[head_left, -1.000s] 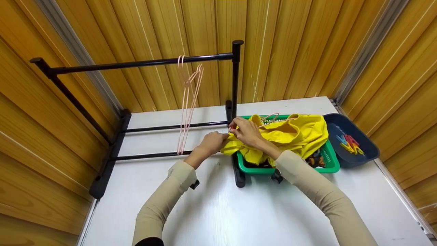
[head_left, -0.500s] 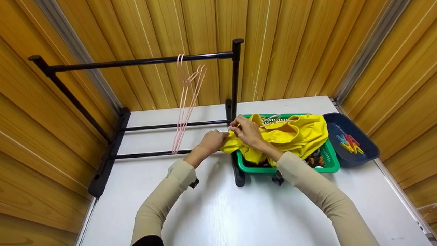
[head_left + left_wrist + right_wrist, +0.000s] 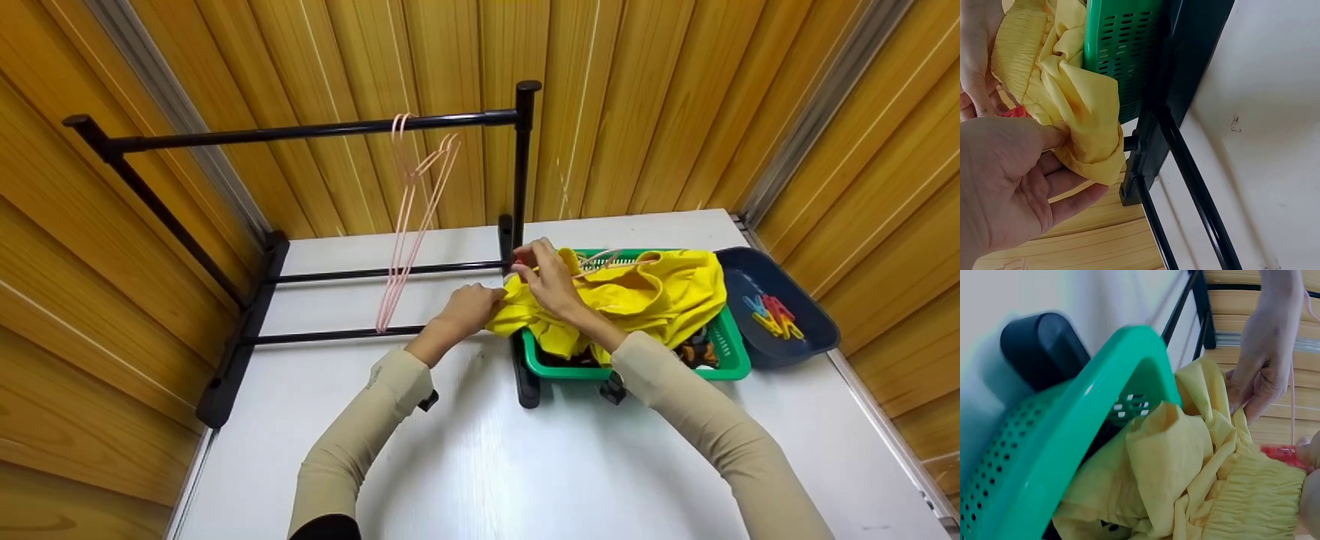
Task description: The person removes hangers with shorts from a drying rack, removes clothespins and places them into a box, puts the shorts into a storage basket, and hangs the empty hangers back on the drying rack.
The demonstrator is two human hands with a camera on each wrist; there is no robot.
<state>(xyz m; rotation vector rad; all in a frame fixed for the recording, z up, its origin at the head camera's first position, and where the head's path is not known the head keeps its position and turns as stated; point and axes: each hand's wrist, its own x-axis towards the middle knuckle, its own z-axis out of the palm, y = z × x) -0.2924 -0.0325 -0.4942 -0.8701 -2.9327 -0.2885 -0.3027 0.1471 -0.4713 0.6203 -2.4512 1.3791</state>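
A yellow garment (image 3: 622, 292) with a gathered elastic band lies bunched over the green basket (image 3: 570, 373), a pink hanger (image 3: 615, 266) partly inside it. My left hand (image 3: 466, 309) pinches an edge of it between thumb and fingers, beyond the basket's left end. Close beside, my right hand (image 3: 553, 283) holds a small red clothespin (image 3: 1283, 454) at the end of the gathered band (image 3: 1252, 500). In the left wrist view only a bit of the red clothespin (image 3: 1016, 111) shows behind my left hand (image 3: 1010, 174); the garment's fold (image 3: 1086, 124) hangs from those fingers.
A black clothes rack (image 3: 300, 135) stands left of the basket, with pink hangers (image 3: 384, 319) on its top bar. At right, a dark blue tray (image 3: 739, 274) contains several coloured clothespins (image 3: 776, 316). Darker patterned cloth (image 3: 697, 352) shows under the garment. Wood-patterned walls surround the white table (image 3: 480, 465).
My right hand has lifted slightly, its fingers spreading a little, and more of the red clothespin shows. The hangers on the rack have swung, their lower ends to the left. My left hand stays in place.
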